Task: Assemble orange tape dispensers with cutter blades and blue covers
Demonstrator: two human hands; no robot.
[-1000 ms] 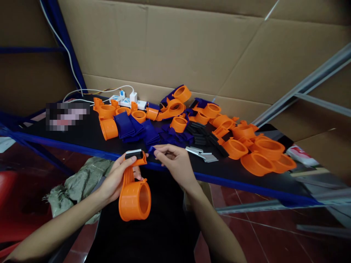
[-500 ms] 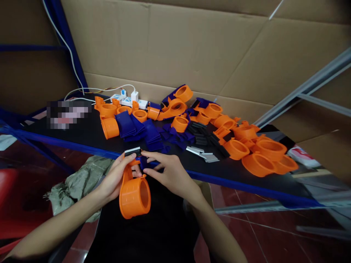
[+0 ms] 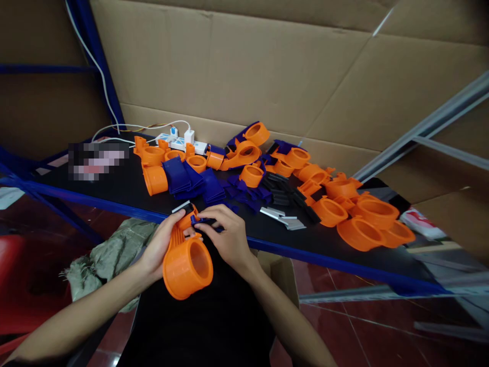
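**Blue piece going onto the orange dispenser**

While my left hand (image 3: 162, 244) wraps the neck of an orange tape dispenser body (image 3: 187, 265), low and left of centre in the frame, my right hand (image 3: 227, 234) pinches a small blue piece (image 3: 204, 221) against its upper end. That piece sits just below the toothed metal blade (image 3: 182, 207) at the tip, touching the orange plastic; whether it has seated fully I cannot tell, since my fingers cover part of it. I judge this unit to be mid-assembly: blade already on, blue part being fitted, not yet released.

Across the middle of the frame the black surface (image 3: 114, 188) carries plenty left to do: a heap of loose orange bodies (image 3: 359, 214) toward the right, a stack of blue pieces (image 3: 191, 181) left of centre, black parts (image 3: 282, 186) in the middle, and a few metal blades (image 3: 282, 218) near the front edge. A white power strip (image 3: 179, 141) lies at the back by the cardboard wall.
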